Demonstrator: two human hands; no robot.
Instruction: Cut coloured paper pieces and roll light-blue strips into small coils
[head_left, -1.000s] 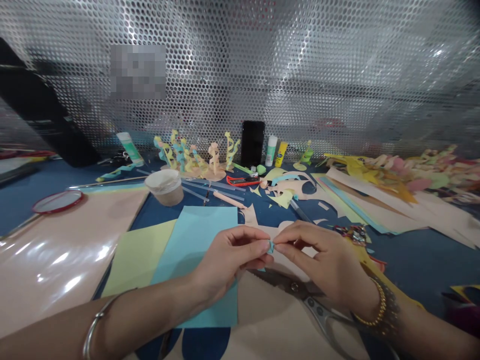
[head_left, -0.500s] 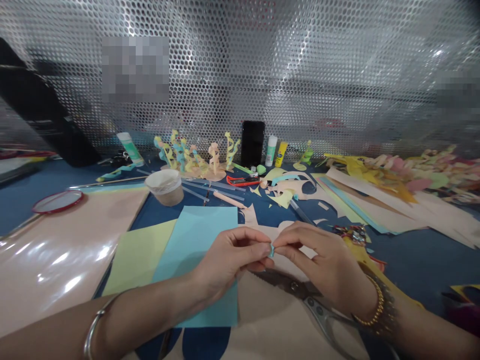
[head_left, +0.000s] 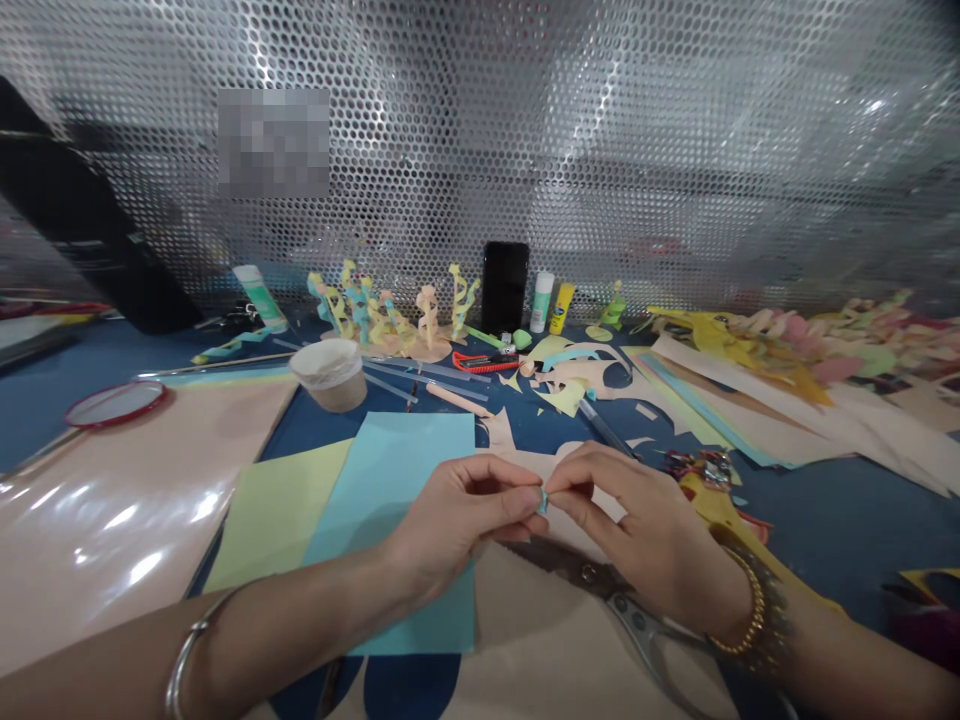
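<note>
Between the fingertips of both hands is a tiny light-blue piece of paper (head_left: 543, 500), mostly covered by the fingers. My left hand (head_left: 476, 510) pinches it from the left, thumb against forefinger. From the right, my right hand (head_left: 630, 510) closes thumb and forefinger on its edge. Beneath the hands lie scissors (head_left: 637, 620), partly hidden by the right hand, on a beige paper sheet (head_left: 540, 640). A light-blue sheet (head_left: 420, 460) lies under the left forearm, overlapping a pale green sheet (head_left: 277, 500).
Behind stand curled paper figures (head_left: 367, 310), a paper tub (head_left: 330, 375), a black phone (head_left: 505, 288), glue sticks (head_left: 541, 302) and a red cutter (head_left: 484, 362). Paper scraps (head_left: 585, 375) and stacked sheets (head_left: 720, 410) lie to the right. A perforated metal screen (head_left: 420, 150) bounds the table's back.
Almost nothing differs. Both hands keep their pinch on the small blue paper in the same spot, with only a very slight shift of the right hand.
</note>
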